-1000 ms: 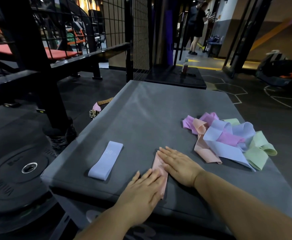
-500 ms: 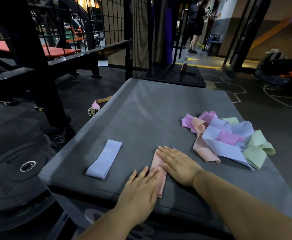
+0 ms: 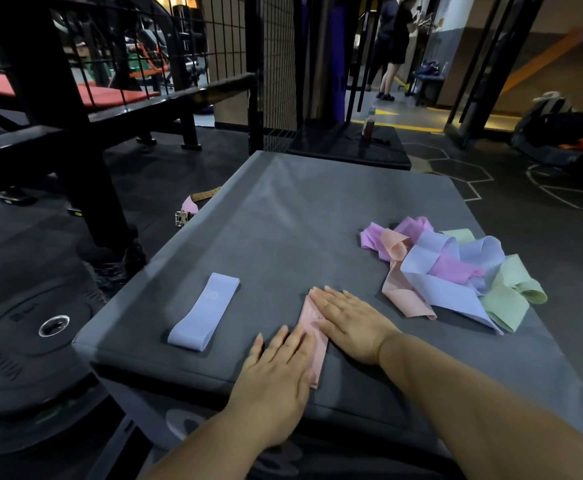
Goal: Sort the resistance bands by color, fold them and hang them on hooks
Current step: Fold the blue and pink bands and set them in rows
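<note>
nearest the camera, the left hand (image 3: 276,368) lies flat, palm down, with straight, slightly spread fingers on the near end of a folded peach-pink fabric resistance band (image 3: 312,319). it grips nothing and only presses. just beyond it the right hand (image 3: 348,323) is flat as well, fingers straight and close together, laid across the far end of the same band, and it holds nothing. the band lies as a narrow strip close to the near edge of the grey padded platform (image 3: 300,220), with a faint white print showing between the two hands.

to the left of the hands, apart from them, a folded lavender fabric resistance band (image 3: 204,311) lies flat on the platform with a pale "20" printed on it. to the right and a little farther back sits a loose pile of unfolded resistance bands (image 3: 456,271). it has a peach-pink one on its near left side, lavender loops in the middle, a magenta strip among them, and pale green ones on the right.

on the floor to the left lies a black rubber weight plate (image 3: 23,341) with a metal centre ring. farther along, just beside the platform's left edge, a tan and pink belt with a metal buckle (image 3: 193,206) lies on the dark floor. beyond the platform's far end stands a low black box (image 3: 348,148) with a small bottle (image 3: 369,123) on it. farthest off, a person in dark clothes (image 3: 392,46) stands in a lit passage.
</note>
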